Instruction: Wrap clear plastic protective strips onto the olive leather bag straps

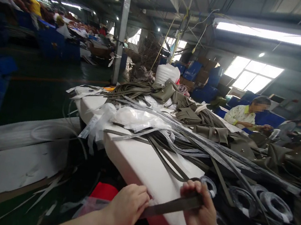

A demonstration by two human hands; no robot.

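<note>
Left hand (130,205) clenches the strap (171,206), right hand (204,218) curls fingers around it; I judge straightening underway, next needing even tension.

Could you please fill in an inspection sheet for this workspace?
Surface: white table, largely covered beyond the near edge.
Things in hand: dark strap, spanning both hands.
Clutter: clear plastic wrapping, bundled straps, olive pieces; wrapped coils at right.
Hands: left hand and right hand both hold the strap.
Cables: thin cord hanging overhead; whether electrical, cannot tell.
Surroundings: metal post, caged fan, another person at right.
</note>
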